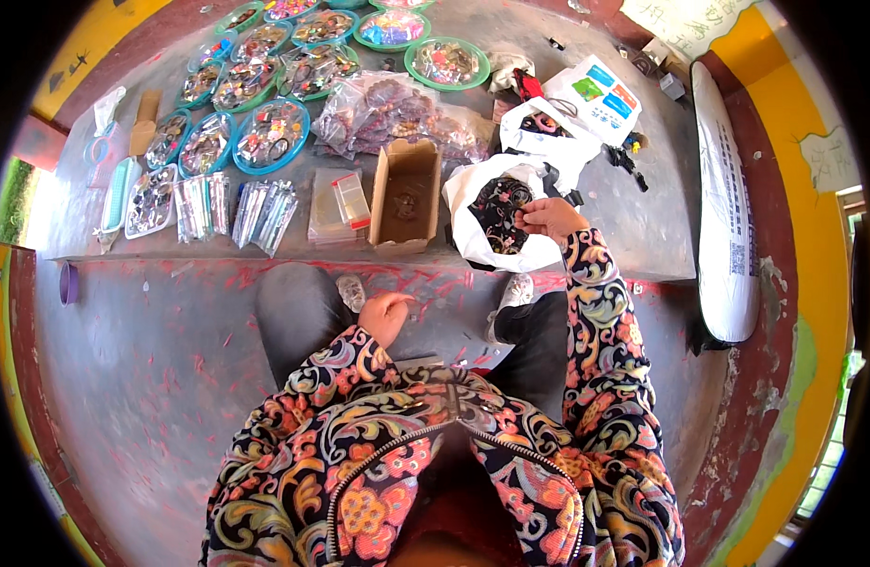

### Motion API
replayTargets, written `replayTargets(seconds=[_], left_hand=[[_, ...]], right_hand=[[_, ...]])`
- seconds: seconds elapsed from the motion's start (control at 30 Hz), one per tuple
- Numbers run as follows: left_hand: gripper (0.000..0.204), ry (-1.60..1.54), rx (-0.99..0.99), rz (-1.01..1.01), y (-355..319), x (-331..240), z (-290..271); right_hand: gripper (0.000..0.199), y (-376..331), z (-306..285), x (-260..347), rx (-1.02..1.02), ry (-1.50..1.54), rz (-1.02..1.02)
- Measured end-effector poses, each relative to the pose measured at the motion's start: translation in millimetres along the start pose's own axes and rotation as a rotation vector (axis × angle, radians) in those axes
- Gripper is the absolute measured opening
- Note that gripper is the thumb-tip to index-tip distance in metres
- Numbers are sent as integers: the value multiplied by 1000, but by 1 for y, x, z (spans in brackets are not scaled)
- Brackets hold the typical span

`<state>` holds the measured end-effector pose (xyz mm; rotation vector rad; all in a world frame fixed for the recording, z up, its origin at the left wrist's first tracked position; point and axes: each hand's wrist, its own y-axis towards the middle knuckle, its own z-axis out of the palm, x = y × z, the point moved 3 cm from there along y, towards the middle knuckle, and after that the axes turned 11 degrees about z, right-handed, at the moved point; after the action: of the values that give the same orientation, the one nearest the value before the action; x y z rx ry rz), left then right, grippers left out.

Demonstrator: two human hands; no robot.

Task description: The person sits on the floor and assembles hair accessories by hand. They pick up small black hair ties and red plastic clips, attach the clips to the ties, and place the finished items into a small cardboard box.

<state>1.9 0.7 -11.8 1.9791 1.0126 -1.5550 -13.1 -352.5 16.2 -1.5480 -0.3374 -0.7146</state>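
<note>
My right hand reaches over a white plastic bag with its mouth spread wide. Inside lies a heap of small black trinkets with coloured bits, too small to name. The thumb and fingers of that hand are pinched together at the heap's right side; what they grip is hidden. My left hand hangs over my left knee, its fingers curled in; I cannot see what lies within them. Closest to it on the ledge is an open cardboard box, with a small clear packet at its bottom.
Flat clear plastic bags lie left of the box. Bundles of packaged sticks and round trays of trinkets cover the ledge's left. Behind the box are filled clear bags. A second white bag stands farther back; a long white panel leans right.
</note>
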Motion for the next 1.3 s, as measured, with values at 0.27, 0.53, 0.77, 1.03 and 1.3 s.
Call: replayTargets(seconds=[0.27,0.53,0.77,1.03,1.3], left_hand=[[25,-309,-29,-36,-8,11,3],[28,-555,103,-374,-22,-12,-1],[31,-666,165,-489,-25,-7,5],[26,-638,98,-488,-24,-21,7],[24,-656,112,-425,-24,-12,7]], right_hand=[[12,-66,94,-14,187,182,-90],[10,-77,152,-50,270,222,-236],[11,-90,168,-49,254,174,-289],[12,-81,180,-60,232,-77,-263],[18,-72,174,-66,120,-276,-355]])
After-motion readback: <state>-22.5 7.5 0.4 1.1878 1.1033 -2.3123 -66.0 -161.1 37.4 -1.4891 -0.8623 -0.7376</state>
